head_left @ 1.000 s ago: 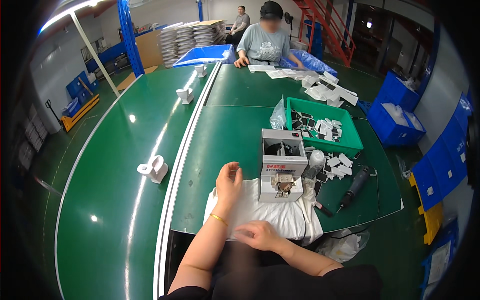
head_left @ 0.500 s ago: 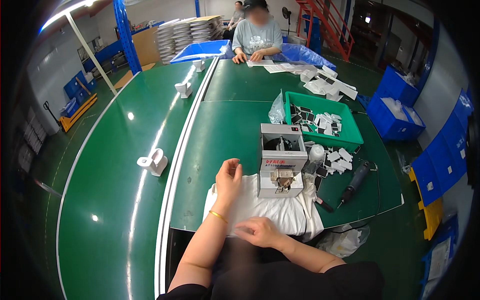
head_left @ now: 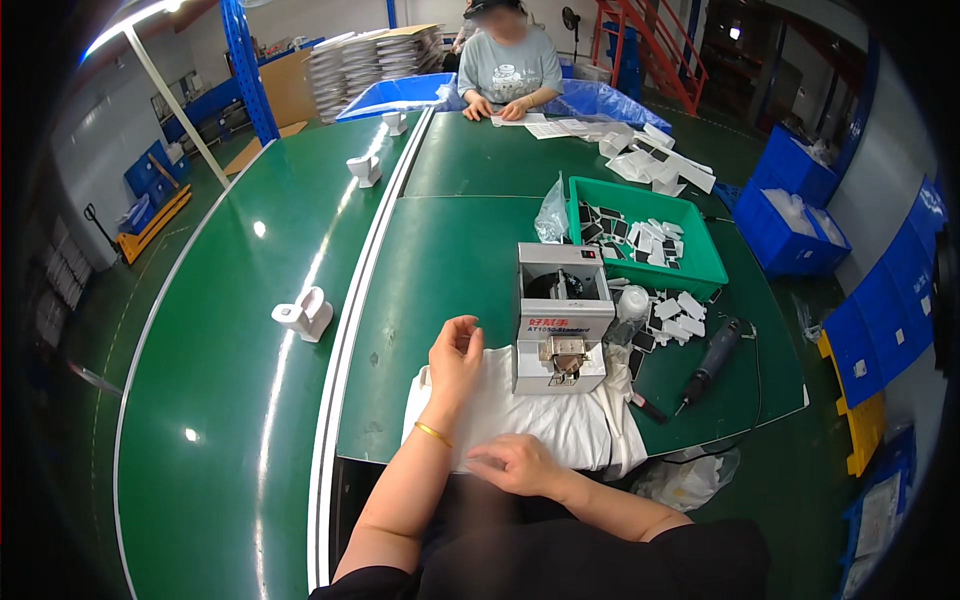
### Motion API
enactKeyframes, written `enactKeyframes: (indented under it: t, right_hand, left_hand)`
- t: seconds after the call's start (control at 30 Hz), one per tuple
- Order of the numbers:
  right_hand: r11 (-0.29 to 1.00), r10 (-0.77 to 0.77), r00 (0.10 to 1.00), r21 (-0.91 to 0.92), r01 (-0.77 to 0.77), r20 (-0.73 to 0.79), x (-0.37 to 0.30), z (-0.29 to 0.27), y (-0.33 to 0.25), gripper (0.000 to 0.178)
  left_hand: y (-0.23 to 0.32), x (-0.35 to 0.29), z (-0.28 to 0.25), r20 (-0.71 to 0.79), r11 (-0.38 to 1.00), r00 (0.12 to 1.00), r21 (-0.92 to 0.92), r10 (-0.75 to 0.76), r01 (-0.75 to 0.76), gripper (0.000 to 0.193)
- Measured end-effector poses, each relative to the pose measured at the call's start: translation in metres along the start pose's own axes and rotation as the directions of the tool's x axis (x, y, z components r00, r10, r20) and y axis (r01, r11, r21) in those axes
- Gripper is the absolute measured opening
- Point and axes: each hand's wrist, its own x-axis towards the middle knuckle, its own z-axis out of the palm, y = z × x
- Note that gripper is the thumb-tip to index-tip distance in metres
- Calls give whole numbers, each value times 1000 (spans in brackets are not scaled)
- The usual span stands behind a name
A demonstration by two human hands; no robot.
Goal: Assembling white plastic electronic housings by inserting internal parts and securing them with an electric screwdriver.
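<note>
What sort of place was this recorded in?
Probably a factory workshop: there's a corded power tool and a green tray of small parts on the worktable, and a yellow pallet truck at far left.

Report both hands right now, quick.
Left hand: loosely open, fingers curled, nothing visible in it.
Right hand: fingers bent, near the white cloth's front edge; palm hidden, so whether it holds anything cannot be told.

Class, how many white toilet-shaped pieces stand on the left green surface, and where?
3: the nearest piece, left of the left hand; the middle piece, farther away; the farthest piece, near the far end. None appears hidden.
</note>
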Motion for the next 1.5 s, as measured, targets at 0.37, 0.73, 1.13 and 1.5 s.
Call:
enactKeyframes:
  t: [0.37, 0.73, 1.13, 1.5]
  right_hand:
    - [1000, -18, 1000, -16, 18, 10, 0, -1, 0, 18]
    - [999, 42, 997, -4, -42, 57, 1, -5, -6, 17]
    - [999, 33, 998, -1, -33, 59, 1, -5, -4, 17]
    - [999, 32, 997, 10, -32, 67, 0, -5, -6, 17]
  left_hand:
    - [-2, 0, 1, 20, 1000, 1000, 23, 1, -1, 17]
    - [-3, 0, 1, 26, 1000, 999, 12, -21, 21, 18]
    - [-9, 1, 1, 38, 1000, 999, 16, -17, 16, 19]
    - [-1, -2, 0, 26, 1000, 1000, 27, -11, 11, 18]
